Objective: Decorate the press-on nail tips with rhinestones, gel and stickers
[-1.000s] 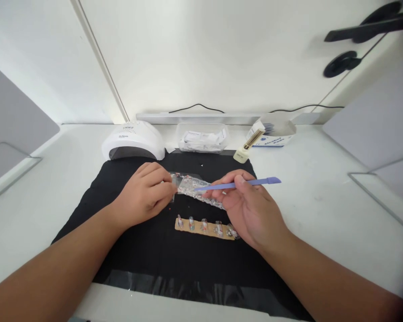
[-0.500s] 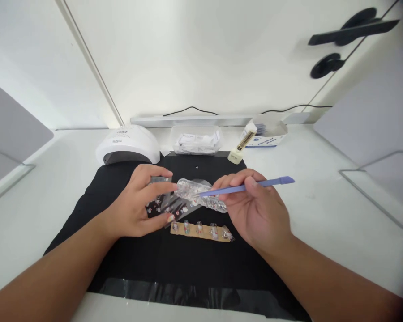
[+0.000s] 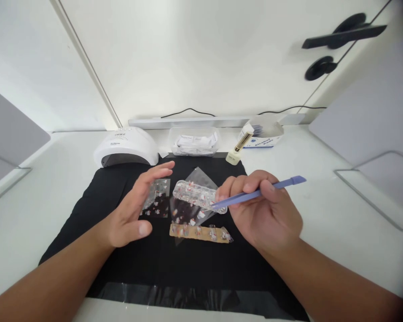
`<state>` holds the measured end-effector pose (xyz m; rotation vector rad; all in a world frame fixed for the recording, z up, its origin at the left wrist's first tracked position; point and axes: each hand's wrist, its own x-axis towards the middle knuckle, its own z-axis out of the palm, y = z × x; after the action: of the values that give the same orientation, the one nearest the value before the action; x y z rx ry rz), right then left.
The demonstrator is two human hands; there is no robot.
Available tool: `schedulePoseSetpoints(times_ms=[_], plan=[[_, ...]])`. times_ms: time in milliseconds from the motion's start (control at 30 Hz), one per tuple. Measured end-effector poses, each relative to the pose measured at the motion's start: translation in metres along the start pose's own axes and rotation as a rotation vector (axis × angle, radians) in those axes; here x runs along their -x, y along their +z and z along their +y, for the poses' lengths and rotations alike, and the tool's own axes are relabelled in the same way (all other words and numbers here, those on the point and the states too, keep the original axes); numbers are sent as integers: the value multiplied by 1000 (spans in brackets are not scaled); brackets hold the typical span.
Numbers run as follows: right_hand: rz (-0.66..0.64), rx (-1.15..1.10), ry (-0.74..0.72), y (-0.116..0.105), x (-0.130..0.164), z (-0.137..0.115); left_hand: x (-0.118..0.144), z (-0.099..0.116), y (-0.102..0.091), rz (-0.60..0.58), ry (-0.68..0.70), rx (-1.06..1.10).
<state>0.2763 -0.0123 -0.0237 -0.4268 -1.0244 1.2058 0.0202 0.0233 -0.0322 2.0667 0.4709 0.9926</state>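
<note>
My left hand (image 3: pixel 130 210) is open and empty, fingers apart, over the left of the black mat, beside a clear sticker sheet (image 3: pixel 159 199) with small printed figures. In my right hand (image 3: pixel 267 214) is a pair of slim purple tweezers (image 3: pixel 243 196), their thin tip pointing left and down. That tip is at the right part of a clear case (image 3: pixel 191 192) with red and white bits on it, which lies on a second clear sticker sheet (image 3: pixel 191 219). In front of them is a tan strip (image 3: pixel 204 235) bearing several clear decorated nail tips.
A white nail lamp (image 3: pixel 126 145) stands at the back left. Behind the black mat (image 3: pixel 174 268) are a clear box of packets (image 3: pixel 195 143), a polish bottle (image 3: pixel 234 155) with its gold-and-white cap, and an alcohol pad box (image 3: pixel 263 141). Wire stands are at both sides.
My left hand has pulled back left, off the clear case and sheets, and its fingers have lifted. My right hand has drawn slightly right and down with the tweezers, leaving more of the case showing.
</note>
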Motion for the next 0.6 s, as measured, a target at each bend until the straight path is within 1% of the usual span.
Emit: schedulePoseSetpoints(times_ms=[67,100,167,233,333,400,467,533,600], plan=[[-16,-1,-12,0,0,-2,1,-1,2,102,-80,9],[-27,-3,-12,0,0,-2,1,-2,3,127,-133,-7],[-56,-12,-5,0,1,-4,2,0,5,129,-233,-35],[-84,-25,4,2,1,-5,2,3,8,88,-287,-23],[-120,-22,-3,3,1,-7,0,11,14,9,-318,55],[-136,-1,-9,3,1,-7,-2,16,18,-11,-307,138],[-134,9,-3,3,0,-6,-5,21,21,24,-274,246],[-116,-1,14,1,0,-4,-6,26,22,96,-256,334],[-94,-8,26,0,0,-2,-6,29,22,154,-274,371]])
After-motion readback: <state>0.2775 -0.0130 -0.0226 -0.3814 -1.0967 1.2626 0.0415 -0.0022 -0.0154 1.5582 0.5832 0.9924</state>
